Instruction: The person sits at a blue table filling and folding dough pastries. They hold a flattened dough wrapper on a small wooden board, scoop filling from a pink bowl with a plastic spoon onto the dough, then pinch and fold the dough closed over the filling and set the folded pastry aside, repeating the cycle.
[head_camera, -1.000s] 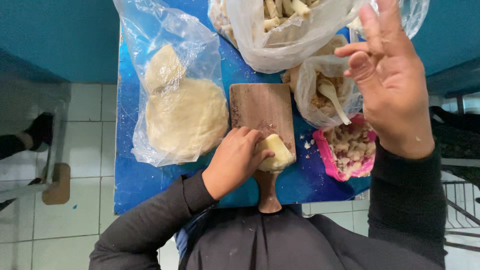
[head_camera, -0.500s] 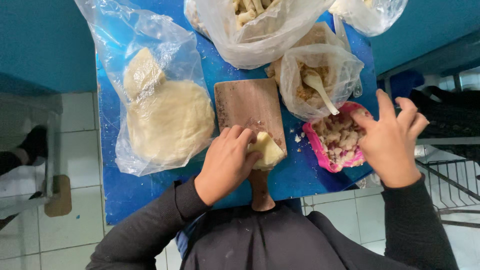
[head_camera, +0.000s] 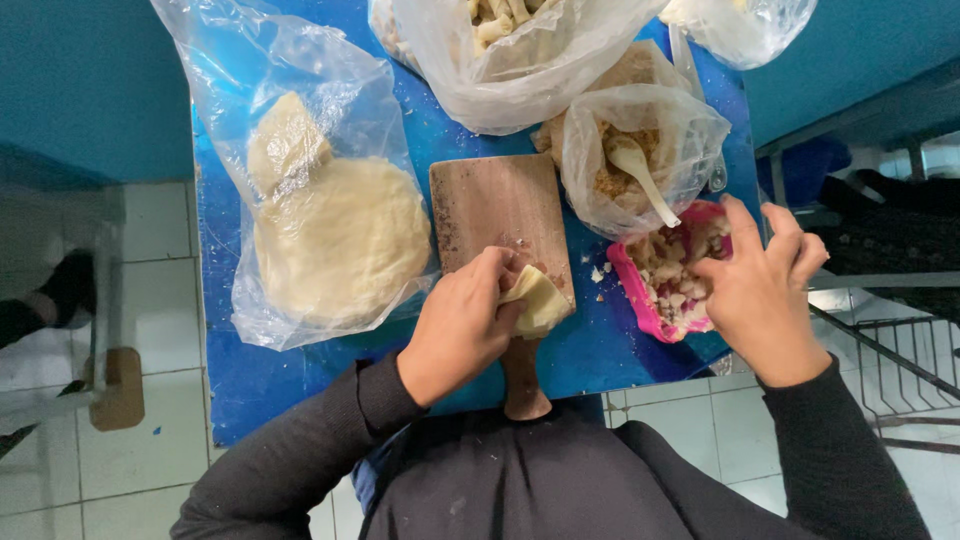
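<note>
My left hand (head_camera: 458, 330) holds a small folded piece of pale dough (head_camera: 537, 300) over the lower part of a wooden paddle board (head_camera: 495, 210). My right hand (head_camera: 762, 295) reaches into a pink container (head_camera: 635, 292) of chopped pale filling (head_camera: 672, 275), its fingers curled into the pieces. Whether it has picked any up is hidden by the fingers. Both arms wear dark sleeves.
A clear bag with a large lump of dough (head_camera: 335, 235) lies left on the blue table (head_camera: 240, 390). Behind the board is a bag of crumbs with a white spoon (head_camera: 640, 175), and more bags (head_camera: 510, 50) at the far edge. Tiled floor below.
My right hand came down from raised in the air to the pink container and now dips into the filling. My left hand stays on the dough.
</note>
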